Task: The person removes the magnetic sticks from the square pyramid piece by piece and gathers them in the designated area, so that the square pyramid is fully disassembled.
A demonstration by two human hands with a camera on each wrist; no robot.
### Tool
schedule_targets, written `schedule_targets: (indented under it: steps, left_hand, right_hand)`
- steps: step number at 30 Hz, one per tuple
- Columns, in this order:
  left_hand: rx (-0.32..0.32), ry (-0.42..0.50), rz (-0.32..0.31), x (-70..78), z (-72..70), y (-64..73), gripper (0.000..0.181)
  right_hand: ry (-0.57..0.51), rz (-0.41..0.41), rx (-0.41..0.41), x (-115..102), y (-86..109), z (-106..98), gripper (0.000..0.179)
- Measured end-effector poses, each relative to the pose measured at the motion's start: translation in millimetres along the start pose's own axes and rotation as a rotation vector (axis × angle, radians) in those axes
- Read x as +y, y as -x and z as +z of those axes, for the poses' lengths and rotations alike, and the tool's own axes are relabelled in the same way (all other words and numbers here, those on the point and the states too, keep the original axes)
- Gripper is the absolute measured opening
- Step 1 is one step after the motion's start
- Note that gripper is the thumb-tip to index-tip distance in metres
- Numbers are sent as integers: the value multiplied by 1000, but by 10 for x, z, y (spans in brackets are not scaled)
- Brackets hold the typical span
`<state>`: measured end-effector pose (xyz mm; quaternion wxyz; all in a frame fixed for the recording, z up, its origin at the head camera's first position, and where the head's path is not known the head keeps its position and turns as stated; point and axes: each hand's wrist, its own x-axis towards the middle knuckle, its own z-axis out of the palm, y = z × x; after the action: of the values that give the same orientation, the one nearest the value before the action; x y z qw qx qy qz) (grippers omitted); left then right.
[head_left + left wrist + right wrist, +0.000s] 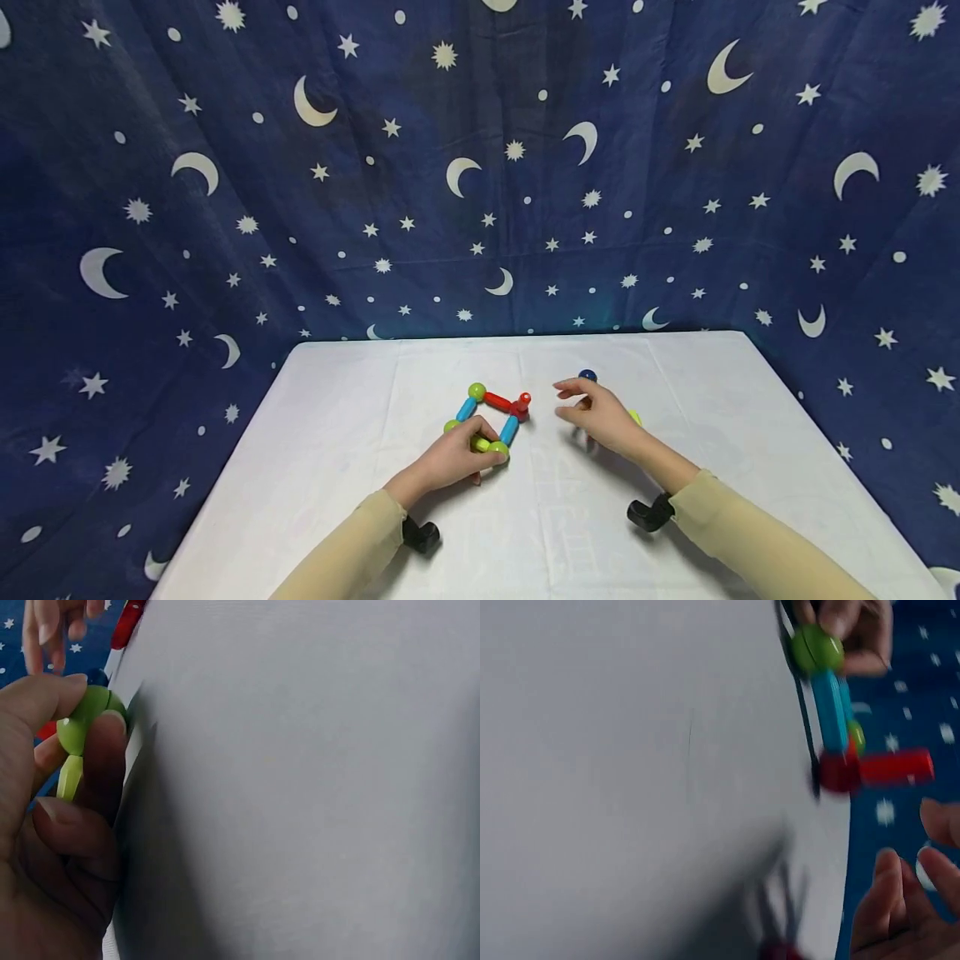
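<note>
A four-sided frame of toy building rods and balls lies on the white table. My left hand [457, 457] grips its near side, thumb and fingers at a green ball [498, 452] and the yellow-green rod [70, 778]. Two light-blue rods [509, 430] and a red rod [497, 402] form the other sides. At the right corner sits a red ball [840, 771], from which another red rod [896, 768] stands up. My right hand [600, 418] hovers to the right of the frame, fingers apart and nothing between thumb and fingertips.
A dark blue ball [588, 375] lies just beyond my right hand. Partly hidden behind that hand is a yellow piece [635, 417]. Something red [781, 951] shows at the bottom of the right wrist view. A dark star-and-moon cloth [495, 208] hangs behind the table [337, 400].
</note>
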<state>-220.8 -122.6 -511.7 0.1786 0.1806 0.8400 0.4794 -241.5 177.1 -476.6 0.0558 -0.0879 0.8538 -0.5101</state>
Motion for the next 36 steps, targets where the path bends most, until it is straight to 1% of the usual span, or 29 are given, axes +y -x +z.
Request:
schedule_targets:
  steps: [3,5,11,13,15,18,21,24,28,32,36]
  left_hand:
    - [-12,-12,4,11,-29,13,27]
    - [-15,-23,9,13,-55,30,27]
    - [-16,-75,30,-2,-163,71,37]
    - [-14,-62,30,-3,-211,81,41]
    - [0,-42,27,5,-253,86,44]
    - [49,-14,25,40,-272,73,47]
    - [104,35,12,110,-201,39,51]
    - [142,112,-12,191,-59,-30,53]
    - [196,194,-61,243,132,-150,51]
    - [261,217,-76,231,258,-258,46]
    - [307,209,-70,226,328,-314,39]
  right_hand:
    - [4,-52,-65,-67,-71,229,48]
    - [-12,-55,-85,-97,-105,331,46]
    - [-37,-30,-70,-130,-153,488,25]
    - [-62,-27,-68,-119,-164,517,24]
    - [-93,-21,-57,-106,-168,534,24]
    - [-159,11,-34,-78,-181,560,27]
    - [-238,71,-18,-54,-193,591,31]
    - [-325,121,-14,-31,-205,622,33]
    - [-481,180,-20,-24,-210,675,33]
    - [-625,249,-3,-44,-212,724,35]
    - [-705,322,43,-50,-222,749,37]
